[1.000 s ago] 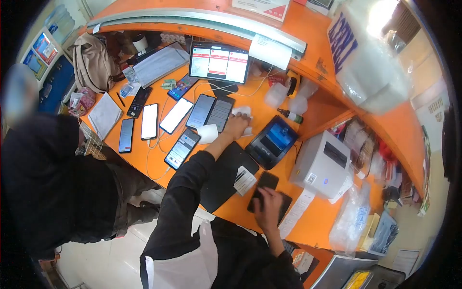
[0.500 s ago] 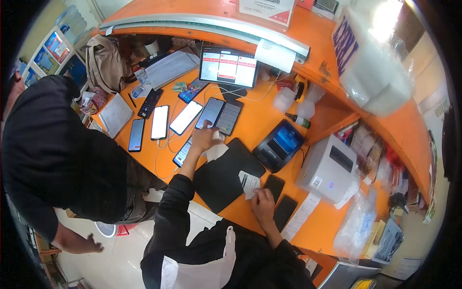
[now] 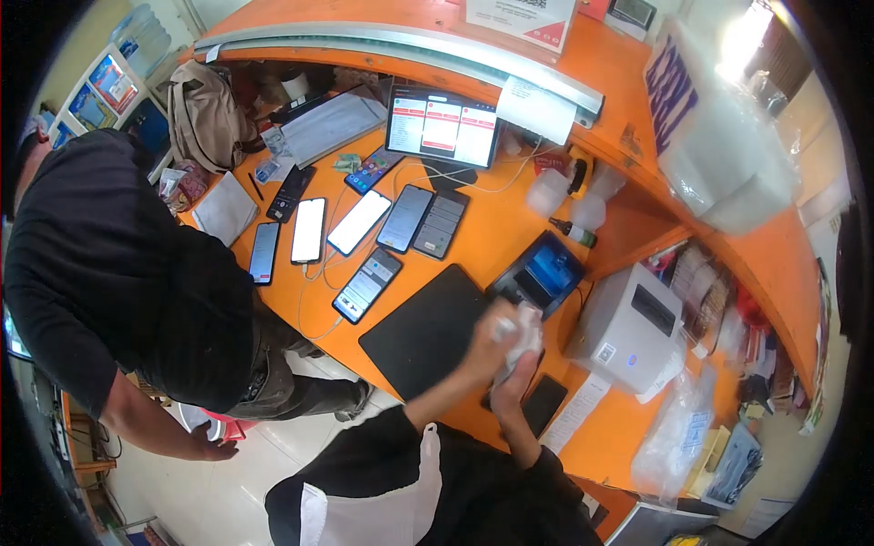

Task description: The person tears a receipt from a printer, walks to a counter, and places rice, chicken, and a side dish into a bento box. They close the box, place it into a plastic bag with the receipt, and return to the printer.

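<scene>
White paper wad [image 3: 525,335] was held above the orange surface [image 3: 482,238], between black mat [image 3: 425,329] and white label printer [image 3: 628,329]. Left hand [image 3: 485,341] and right hand [image 3: 512,382] were both clenched on it, crumpling it together. Dark phone [image 3: 546,403] lay just below hands, partly hidden by them. Card terminal [image 3: 539,276] stood just behind. Row of phones [image 3: 364,223] and a tablet [image 3: 442,126] sat farther back. Another person in black [image 3: 118,273] stood at left, well apart.
</scene>
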The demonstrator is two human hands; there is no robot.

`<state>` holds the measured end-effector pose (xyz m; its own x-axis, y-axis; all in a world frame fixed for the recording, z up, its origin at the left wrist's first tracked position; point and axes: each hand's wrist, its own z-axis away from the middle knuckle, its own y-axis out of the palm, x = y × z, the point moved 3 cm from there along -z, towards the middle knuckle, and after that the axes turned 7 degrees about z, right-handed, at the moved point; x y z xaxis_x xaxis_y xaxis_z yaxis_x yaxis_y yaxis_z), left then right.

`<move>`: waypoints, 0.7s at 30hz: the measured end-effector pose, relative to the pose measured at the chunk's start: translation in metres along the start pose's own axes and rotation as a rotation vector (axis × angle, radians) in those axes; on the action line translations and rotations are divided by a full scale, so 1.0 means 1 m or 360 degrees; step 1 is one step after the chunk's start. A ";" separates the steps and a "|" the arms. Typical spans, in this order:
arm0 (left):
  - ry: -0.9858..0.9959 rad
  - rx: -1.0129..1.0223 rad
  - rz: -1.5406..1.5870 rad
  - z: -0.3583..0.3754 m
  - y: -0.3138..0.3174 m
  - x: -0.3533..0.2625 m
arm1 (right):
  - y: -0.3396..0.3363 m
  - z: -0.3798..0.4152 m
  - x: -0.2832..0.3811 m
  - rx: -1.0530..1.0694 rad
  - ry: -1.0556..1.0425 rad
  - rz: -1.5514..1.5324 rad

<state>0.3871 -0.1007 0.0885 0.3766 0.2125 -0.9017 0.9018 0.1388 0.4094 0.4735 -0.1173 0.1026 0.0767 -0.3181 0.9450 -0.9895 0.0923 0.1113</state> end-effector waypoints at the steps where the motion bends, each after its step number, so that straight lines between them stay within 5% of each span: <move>1: 0.0126 0.0186 -0.0181 0.004 0.017 -0.003 | 0.003 -0.003 0.002 0.0000 -0.0032 -0.0088; 4: 0.0228 0.0637 -0.0393 -0.003 0.023 -0.026 | -0.002 -0.018 0.009 -0.0173 -0.0080 0.0038; 5: 0.0544 0.0603 -0.0731 -0.013 0.028 -0.034 | 0.001 -0.031 0.027 -0.0269 -0.0100 0.0168; 7: 0.0482 0.0975 -0.0563 -0.052 0.008 -0.060 | -0.018 -0.055 0.020 -0.0237 0.0147 0.0250; 9: 0.0521 0.0407 -0.0470 -0.099 -0.036 -0.040 | -0.028 -0.075 0.020 -0.0467 0.0256 0.0311; 11: 0.0622 -0.0105 -0.1242 -0.177 -0.098 -0.023 | -0.065 -0.078 0.005 -0.0473 0.0160 0.0356; 14: -0.0027 -0.0183 -0.2548 -0.264 -0.166 0.000 | -0.097 -0.048 -0.014 -0.0499 0.0067 0.0735; 21: -0.0033 -0.0177 -0.2667 -0.285 -0.182 0.024 | -0.092 -0.009 -0.007 -0.0571 0.0407 0.0729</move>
<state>0.1712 0.1551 0.0321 -0.9145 -0.2422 -0.3241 0.2651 0.2463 -0.9322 0.5648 -0.1148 0.0888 -0.2739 0.0600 0.9599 -0.8298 0.4899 -0.2673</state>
